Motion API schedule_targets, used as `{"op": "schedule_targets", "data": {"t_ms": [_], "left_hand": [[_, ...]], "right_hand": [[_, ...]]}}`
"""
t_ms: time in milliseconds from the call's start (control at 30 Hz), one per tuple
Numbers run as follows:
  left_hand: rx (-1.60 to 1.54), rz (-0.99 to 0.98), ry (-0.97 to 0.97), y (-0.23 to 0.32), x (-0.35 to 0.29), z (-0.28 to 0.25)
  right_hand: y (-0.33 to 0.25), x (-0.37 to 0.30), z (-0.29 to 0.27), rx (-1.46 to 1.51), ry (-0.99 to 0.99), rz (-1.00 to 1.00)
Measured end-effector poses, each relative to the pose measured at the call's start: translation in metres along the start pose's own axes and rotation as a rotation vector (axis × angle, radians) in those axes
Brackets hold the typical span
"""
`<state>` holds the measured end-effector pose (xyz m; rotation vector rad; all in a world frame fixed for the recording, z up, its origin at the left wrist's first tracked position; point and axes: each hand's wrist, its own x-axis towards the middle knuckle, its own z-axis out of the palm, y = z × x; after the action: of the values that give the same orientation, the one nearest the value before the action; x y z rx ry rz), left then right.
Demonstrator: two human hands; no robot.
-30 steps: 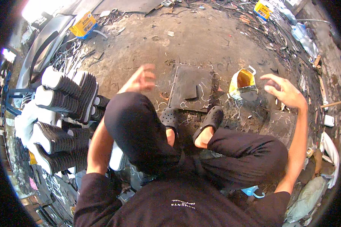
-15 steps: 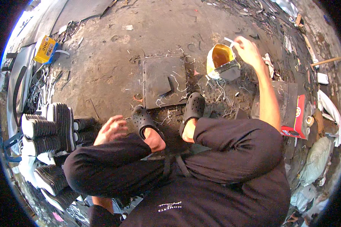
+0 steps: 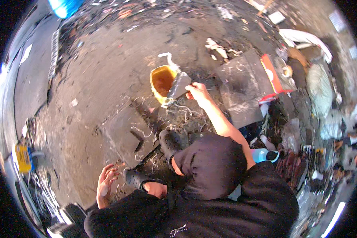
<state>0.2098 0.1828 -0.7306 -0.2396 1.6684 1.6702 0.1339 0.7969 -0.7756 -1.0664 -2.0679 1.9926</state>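
Observation:
A cut-open yellow container (image 3: 154, 84) with amber-brown stuff inside stands on the ground ahead of me. Against its right side leans a flat grey piece (image 3: 180, 84), whose outer edge my right hand (image 3: 199, 93) pinches between thumb and fingers. At the container's far rim, a bent white strip (image 3: 165, 54) sticks up. My left hand (image 3: 106, 181) hangs beside my left shoe, fingers spread and holding nothing. Between the container and my feet lies a dark square board (image 3: 121, 133) with a smaller dark piece (image 3: 133, 141) on it.
Right of my arm are dark sheets (image 3: 242, 87) and a red-and-white box (image 3: 270, 77). A light-blue bottle (image 3: 260, 155) lies by my right knee. At far left sits a yellow-and-blue box (image 3: 23, 158). White scraps litter the dirt floor.
My right hand has moved from the white strip to the grey piece's edge. My left hand stays empty. The view has turned to the right.

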Motion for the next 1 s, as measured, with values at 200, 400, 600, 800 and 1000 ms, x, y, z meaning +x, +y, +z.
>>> {"op": "schedule_targets", "data": {"t_ms": [200, 400, 600, 800, 1000], "left_hand": [[0.069, 0.029, 0.042, 0.02, 0.013, -0.033], [0.076, 0.045, 0.102, 0.013, 0.018, -0.047], [0.0, 0.042, 0.133, 0.026, 0.02, -0.058], [0.278, 0.145, 0.114, 0.091, 0.018, -0.061], [0.113, 0.32, 0.211, 0.088, -0.013, -0.079]], "right_hand": [[-0.108, -0.034, -0.083, 0.119, 0.199, -0.411], [-0.162, -0.066, -0.297, 0.543, 0.432, -0.541], [-0.159, -0.096, -0.312, 0.477, 0.452, -0.544], [-0.143, -0.092, -0.292, 0.431, 0.37, -0.509], [-0.15, -0.093, -0.339, 0.311, 0.438, -0.557]]}}
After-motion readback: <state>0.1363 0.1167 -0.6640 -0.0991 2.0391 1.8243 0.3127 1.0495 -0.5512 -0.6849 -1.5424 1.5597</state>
